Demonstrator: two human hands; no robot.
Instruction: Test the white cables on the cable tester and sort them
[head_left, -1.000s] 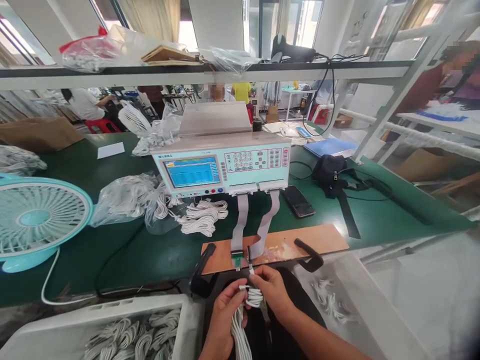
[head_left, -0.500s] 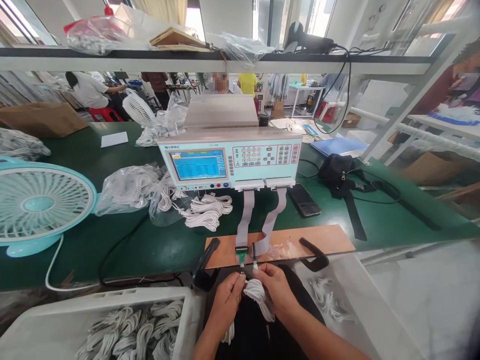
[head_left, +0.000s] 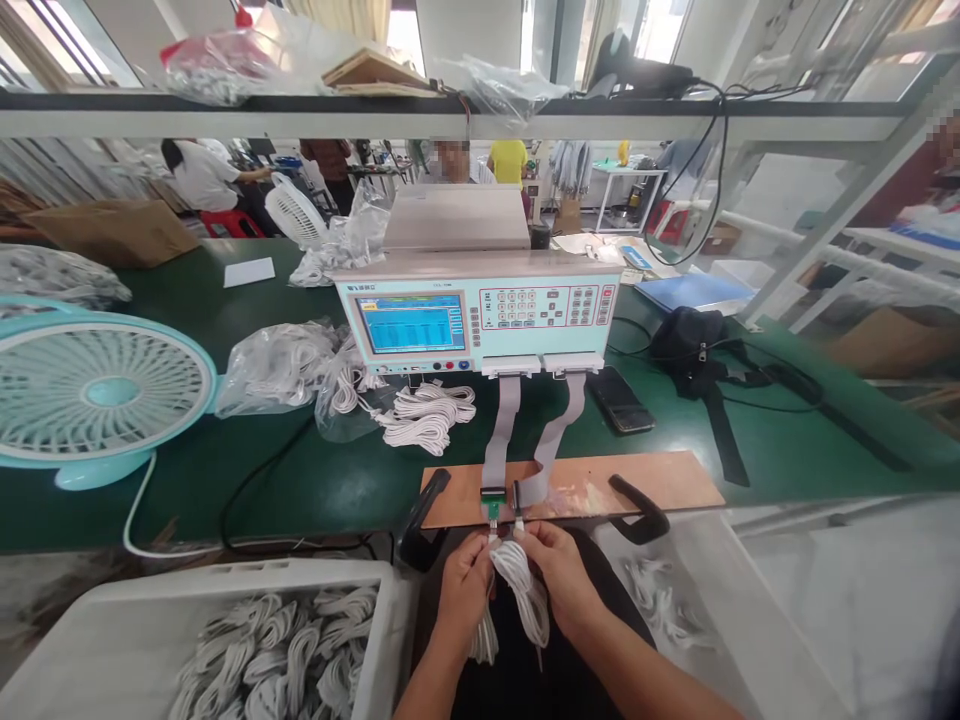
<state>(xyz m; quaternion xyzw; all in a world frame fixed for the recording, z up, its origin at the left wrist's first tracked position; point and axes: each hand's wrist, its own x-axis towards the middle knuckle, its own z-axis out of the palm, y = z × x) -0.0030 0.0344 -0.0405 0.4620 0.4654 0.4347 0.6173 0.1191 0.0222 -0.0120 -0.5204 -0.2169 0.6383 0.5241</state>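
Note:
A bundled white cable [head_left: 527, 600] hangs between my two hands. My left hand [head_left: 466, 580] pinches one of its plugs, held up at the small green circuit board [head_left: 493, 505]. The other plug is between the closed fingers of my right hand [head_left: 559, 565], close to the dark end connector of the second ribbon. Two grey ribbon cables [head_left: 501, 430] run from these ends up to the cable tester [head_left: 480, 315], whose blue screen is lit. Below my left hand hangs another white cable loop [head_left: 485, 635]. Whether the plugs are fully seated I cannot tell.
A white bin [head_left: 397, 600] with many cable bundles stands at lower left, and another white container [head_left: 712, 580] at right. Black clamps [head_left: 426, 520] hold a wooden board [head_left: 645, 480] at the table edge. A phone [head_left: 621, 400] and a turquoise fan [head_left: 105, 390] are on the table.
My left hand has moved its plug up against the green board's end. My right hand has raised its plug towards the second ribbon connector. The view has shifted slightly left.

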